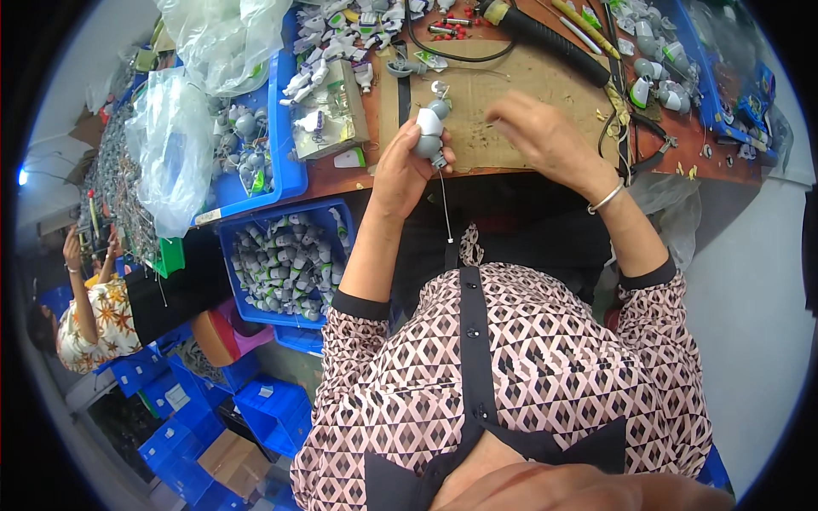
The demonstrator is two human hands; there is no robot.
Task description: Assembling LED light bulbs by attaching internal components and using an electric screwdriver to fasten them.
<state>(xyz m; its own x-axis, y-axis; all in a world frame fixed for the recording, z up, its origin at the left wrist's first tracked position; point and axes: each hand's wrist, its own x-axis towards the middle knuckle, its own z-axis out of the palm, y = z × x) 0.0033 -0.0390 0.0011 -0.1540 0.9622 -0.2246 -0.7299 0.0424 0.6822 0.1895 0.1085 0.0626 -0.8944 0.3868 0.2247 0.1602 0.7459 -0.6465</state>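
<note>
My left hand is closed around a small grey and white plastic figure, its rounded parts stacked in a row. A white cord with a small end piece hangs from its lower end. To the right, apart from the figure, my right hand is raised over the cardboard sheet. Its fingers are curled together at the tips, and whatever they pinch, if anything, is too small to make out. A loose grey part lies at the sheet's far left.
A black-handled tool lies across the back; pliers are at the right. White and purple parts lie beside a small box. Blue bins and a crate of grey figures stand left. Another person sits far left.
</note>
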